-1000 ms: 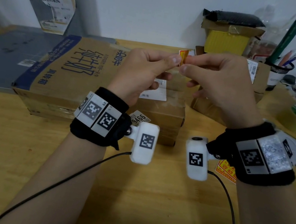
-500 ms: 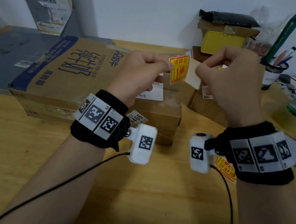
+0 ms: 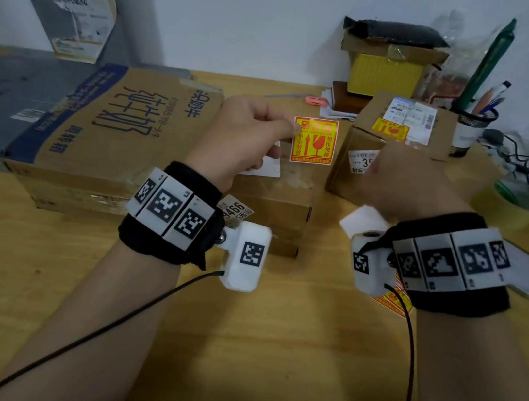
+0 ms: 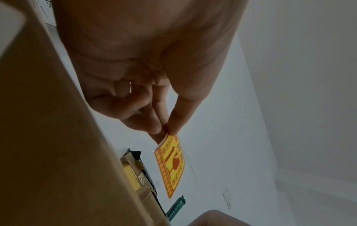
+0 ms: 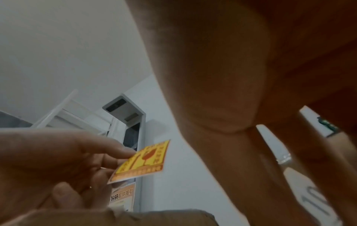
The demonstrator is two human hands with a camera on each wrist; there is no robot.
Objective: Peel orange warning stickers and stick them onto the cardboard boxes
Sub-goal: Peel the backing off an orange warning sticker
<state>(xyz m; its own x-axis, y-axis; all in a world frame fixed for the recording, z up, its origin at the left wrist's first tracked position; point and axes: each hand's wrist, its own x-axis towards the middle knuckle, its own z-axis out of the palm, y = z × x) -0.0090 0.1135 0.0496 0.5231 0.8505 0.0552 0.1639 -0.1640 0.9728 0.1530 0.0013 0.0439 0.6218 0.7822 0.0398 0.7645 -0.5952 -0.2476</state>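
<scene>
My left hand (image 3: 296,129) pinches the left edge of an orange and yellow warning sticker (image 3: 313,140) between thumb and fingers, holding it upright above a small cardboard box (image 3: 273,198). The same pinch (image 4: 166,128) and sticker (image 4: 171,166) show in the left wrist view, and the sticker (image 5: 142,160) shows in the right wrist view. My right hand (image 3: 394,175) is blurred, right of the sticker and apart from it, its fingers (image 5: 280,152) loosely spread. A white backing piece (image 3: 361,220) lies beside my right wrist. Another box (image 3: 396,158) at right bears a sticker (image 3: 389,129).
A large flat box with blue print (image 3: 112,129) fills the left. More orange stickers (image 3: 393,302) lie under my right wrist. At the back and right stand a yellow box stack (image 3: 387,71), a pen holder (image 3: 475,125), a tape roll (image 3: 510,202) and cables.
The sticker has come free of its white backing. My right hand has dropped down and right, away from it. My left hand keeps the sticker, now facing me flat.
</scene>
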